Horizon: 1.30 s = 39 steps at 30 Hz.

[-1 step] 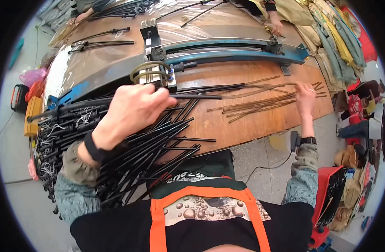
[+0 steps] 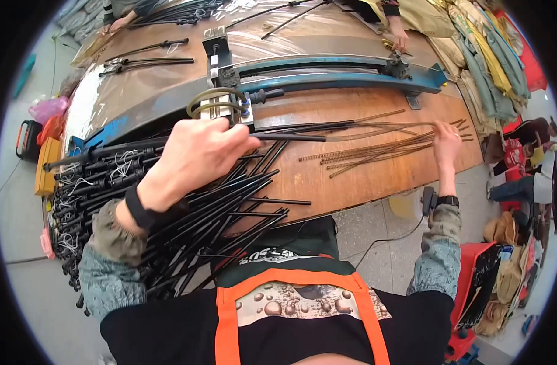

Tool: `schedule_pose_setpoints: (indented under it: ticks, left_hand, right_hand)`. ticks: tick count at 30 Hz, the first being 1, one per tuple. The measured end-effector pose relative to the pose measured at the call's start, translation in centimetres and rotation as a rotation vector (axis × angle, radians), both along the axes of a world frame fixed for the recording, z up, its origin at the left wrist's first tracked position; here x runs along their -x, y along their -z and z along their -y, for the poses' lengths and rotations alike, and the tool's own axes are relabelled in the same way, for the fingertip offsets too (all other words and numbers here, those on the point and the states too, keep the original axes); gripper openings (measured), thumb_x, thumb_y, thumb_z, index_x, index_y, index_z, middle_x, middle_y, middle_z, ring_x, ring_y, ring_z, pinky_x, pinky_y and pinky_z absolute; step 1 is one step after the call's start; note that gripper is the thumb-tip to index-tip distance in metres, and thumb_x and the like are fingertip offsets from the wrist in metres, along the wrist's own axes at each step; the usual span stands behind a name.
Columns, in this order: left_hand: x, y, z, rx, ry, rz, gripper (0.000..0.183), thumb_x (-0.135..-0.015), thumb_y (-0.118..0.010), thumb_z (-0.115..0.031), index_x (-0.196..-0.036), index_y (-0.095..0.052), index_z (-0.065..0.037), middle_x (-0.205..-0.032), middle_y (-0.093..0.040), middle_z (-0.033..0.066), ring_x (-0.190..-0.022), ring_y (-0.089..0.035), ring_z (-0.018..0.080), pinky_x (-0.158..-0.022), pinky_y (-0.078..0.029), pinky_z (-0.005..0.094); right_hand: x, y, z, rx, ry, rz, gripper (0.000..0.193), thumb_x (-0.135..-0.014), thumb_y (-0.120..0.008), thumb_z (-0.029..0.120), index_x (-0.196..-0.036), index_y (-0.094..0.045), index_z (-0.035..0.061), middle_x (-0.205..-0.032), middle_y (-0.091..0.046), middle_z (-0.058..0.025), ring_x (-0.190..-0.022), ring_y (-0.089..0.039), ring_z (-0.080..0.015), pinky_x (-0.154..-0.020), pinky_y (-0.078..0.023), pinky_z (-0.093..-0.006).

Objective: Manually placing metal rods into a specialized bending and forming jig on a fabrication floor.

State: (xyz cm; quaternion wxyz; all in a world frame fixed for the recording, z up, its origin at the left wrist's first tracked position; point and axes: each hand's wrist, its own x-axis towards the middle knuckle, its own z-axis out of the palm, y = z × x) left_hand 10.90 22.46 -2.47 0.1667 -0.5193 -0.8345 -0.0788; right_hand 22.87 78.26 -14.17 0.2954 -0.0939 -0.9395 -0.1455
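My left hand is closed around a slim black tube, whose far left part runs over a heap of similar tubes. At the tube's right end, a long thin coil spring stretches across to my right hand. The fingers of that hand pinch the spring's other end. Whether the spring reaches inside the tube is too fine to tell. Several loose springs lie on the wooden table below it. Just beyond my left hand stands a metal clamp block with a looped hose.
Black tubes with fittings pile up at the left and overhang the near edge. A blue rail fixture crosses the table. Another person's hand is at its far right end; a second hand shows far left.
Both hands have shifted slightly to the right, the tube's right end and the spring along with them. Their grips look the same.
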Motion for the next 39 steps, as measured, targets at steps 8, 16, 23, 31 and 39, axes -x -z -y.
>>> schedule_pose_setpoints:
  ticks: [8,16,23,31,39]
  left_hand:
    - [0.4,3.7,-3.0,-0.065,0.046,0.056,0.025,-0.083,-0.065,-0.032,-0.073,-0.063,-0.01,-0.062,-0.062,0.0099,-0.057,-0.066,0.028,-0.048,-0.052,0.0389]
    - [-0.1,2.4,2.3,-0.059,-0.028,-0.045,0.028,-0.084,-0.065,-0.035,-0.072,-0.058,-0.01,-0.056,-0.056,0.0071,-0.052,-0.063,0.0262,-0.045,-0.05,0.0364]
    - [-1.0,-2.5,11.4,0.011,-0.166,-0.165,0.014,-0.084,-0.062,-0.024,-0.096,-0.063,-0.018,-0.059,-0.058,0.0054,-0.056,-0.064,0.0265,-0.047,-0.05,0.0372]
    - [-4.3,-8.4,19.7,0.061,-0.344,-0.443,0.03,-0.083,-0.058,-0.007,-0.106,-0.064,-0.026,-0.074,-0.058,0.0041,-0.068,-0.063,0.0221,-0.056,-0.052,0.0336]
    - [-10.7,-9.6,24.7,0.287,-0.696,-0.185,0.022,-0.089,-0.062,-0.015,-0.11,-0.066,-0.011,-0.096,-0.064,0.009,-0.09,-0.062,0.0297,-0.084,-0.042,0.04]
  right_hand:
    - [5.3,0.1,15.9,0.78,-0.496,0.04,0.031,-0.101,-0.047,0.013,-0.125,-0.059,-0.001,-0.124,-0.062,-0.0168,-0.115,-0.059,-0.0293,-0.099,-0.045,-0.0359]
    - [4.3,-5.2,31.1,0.779,-0.78,0.495,0.029,-0.096,-0.055,0.007,-0.123,-0.06,-0.0023,-0.092,-0.067,-0.011,-0.082,-0.064,-0.0232,-0.074,-0.048,-0.0289]
    - [4.5,0.1,26.8,1.093,-0.841,0.101,0.023,-0.098,-0.053,0.008,-0.118,-0.062,0.0007,-0.067,-0.049,0.0,-0.055,-0.044,-0.0126,-0.051,-0.036,-0.023]
    - [5.0,0.8,25.5,2.258,-0.739,0.112,0.019,-0.1,-0.049,0.014,-0.115,-0.056,0.0066,-0.072,-0.047,-0.0001,-0.061,-0.042,-0.009,-0.05,-0.032,-0.0218]
    - [3.8,-1.7,31.3,1.858,-0.781,-0.005,0.036,-0.099,-0.046,0.008,-0.134,-0.048,0.0009,-0.082,-0.049,-0.0003,-0.071,-0.044,-0.0096,-0.063,-0.036,-0.0217]
